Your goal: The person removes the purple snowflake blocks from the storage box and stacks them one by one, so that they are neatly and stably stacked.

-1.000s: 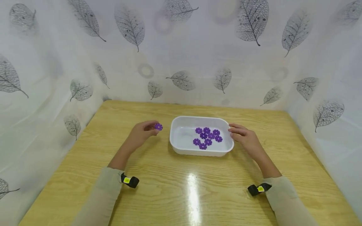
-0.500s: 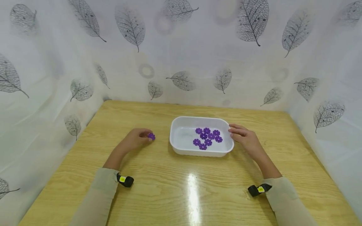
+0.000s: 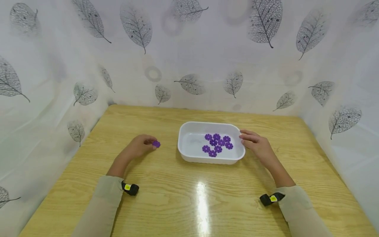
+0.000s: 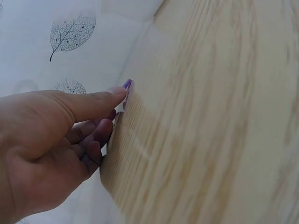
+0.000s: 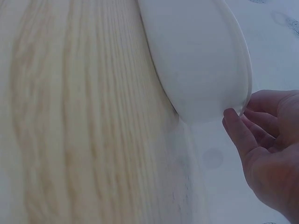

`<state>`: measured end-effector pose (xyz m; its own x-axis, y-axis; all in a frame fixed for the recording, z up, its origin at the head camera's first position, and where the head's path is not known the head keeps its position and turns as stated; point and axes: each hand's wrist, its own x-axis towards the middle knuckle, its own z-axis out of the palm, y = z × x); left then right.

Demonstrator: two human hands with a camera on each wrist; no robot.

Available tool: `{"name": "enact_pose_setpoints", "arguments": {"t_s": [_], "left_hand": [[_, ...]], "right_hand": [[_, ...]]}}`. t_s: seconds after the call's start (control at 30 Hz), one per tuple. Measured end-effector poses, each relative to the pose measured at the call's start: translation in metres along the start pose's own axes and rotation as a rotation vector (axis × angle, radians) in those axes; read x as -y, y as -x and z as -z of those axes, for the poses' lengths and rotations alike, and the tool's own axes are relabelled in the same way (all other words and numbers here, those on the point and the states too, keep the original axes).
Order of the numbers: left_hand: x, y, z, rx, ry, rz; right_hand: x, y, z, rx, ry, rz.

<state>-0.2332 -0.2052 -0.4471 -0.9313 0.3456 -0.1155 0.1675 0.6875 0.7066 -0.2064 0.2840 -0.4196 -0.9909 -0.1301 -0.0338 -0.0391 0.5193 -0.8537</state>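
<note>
Left of the white plastic tub, my left hand pinches a purple flower-shaped disc low over the table. In the left wrist view, the disc shows only as a thin edge at the tip of the thumb; whether it touches the wood I cannot tell. Several more purple flower discs lie inside the tub, mostly toward its right half. My right hand holds the tub's right end, thumb and fingertips at the rim, as the right wrist view of the tub also shows.
The wooden table carries the tub near its middle. Pale curtains printed with leaves enclose the back and both sides. A black wrist camera is strapped at the left cuff, another camera at the right cuff.
My left hand has moved left and toward me, lowering the purple disc nearer the table; in the last half second it shifted only slightly. The right hand and tub stayed put.
</note>
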Motion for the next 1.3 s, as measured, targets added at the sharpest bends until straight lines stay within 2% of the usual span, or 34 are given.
{"name": "enact_pose_setpoints", "arguments": {"t_s": [0.3,0.73,0.87,1.03,1.2,1.3], "left_hand": [[0.007,-0.005,-0.002,-0.002,-0.004,0.005],[0.002,0.002,0.004,0.002,0.101,0.033],[-0.012,-0.001,0.006,-0.016,0.175,-0.002],[-0.042,-0.013,0.001,-0.007,0.243,-0.061],[-0.078,-0.029,-0.01,0.02,0.237,-0.148],[-0.095,-0.041,-0.02,0.045,0.229,-0.195]], "right_hand": [[-0.001,0.0,-0.001,-0.003,-0.016,0.005],[-0.001,0.001,-0.001,0.01,-0.066,0.0],[-0.001,0.001,-0.001,0.005,-0.062,-0.003],[-0.001,0.001,0.0,0.004,-0.049,-0.009],[-0.001,0.001,0.0,0.005,-0.041,-0.005],[-0.002,0.0,-0.001,0.004,-0.045,0.002]]}}
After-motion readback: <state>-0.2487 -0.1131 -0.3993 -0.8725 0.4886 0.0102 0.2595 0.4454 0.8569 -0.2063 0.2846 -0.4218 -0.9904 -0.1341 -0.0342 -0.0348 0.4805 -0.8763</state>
